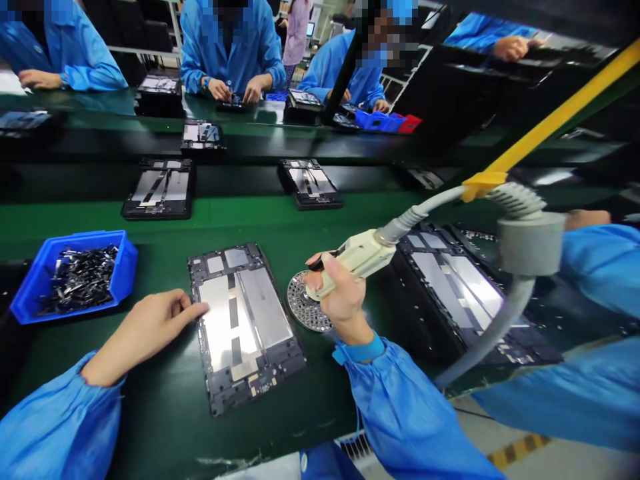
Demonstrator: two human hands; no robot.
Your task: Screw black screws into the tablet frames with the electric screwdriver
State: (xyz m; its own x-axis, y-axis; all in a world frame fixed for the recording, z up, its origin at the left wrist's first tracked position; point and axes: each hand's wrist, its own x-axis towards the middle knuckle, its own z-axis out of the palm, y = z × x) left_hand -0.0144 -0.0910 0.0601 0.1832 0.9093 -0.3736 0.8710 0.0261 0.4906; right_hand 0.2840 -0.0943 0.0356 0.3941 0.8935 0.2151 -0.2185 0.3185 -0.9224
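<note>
Electric screwdriver (353,261), cream plastic, gripped in the closed right hand (337,297); long axis slants down-left, nose toward a round perforated metal screw plate (306,301) just beneath, grey hose (425,208) rising up-right from its tail. Tablet rear housing (240,320) lies on the green conveyor belt (150,233) between the hands, long axis running away from the person, open left hand (143,333) touching its left edge by the fingertips. Blue bin (75,277) of small black parts stands further left; second housing (455,293) lies right, partly behind the hose.

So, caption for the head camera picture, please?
Left hand touches a tablet frame; right hand holds a hose tool.
</note>
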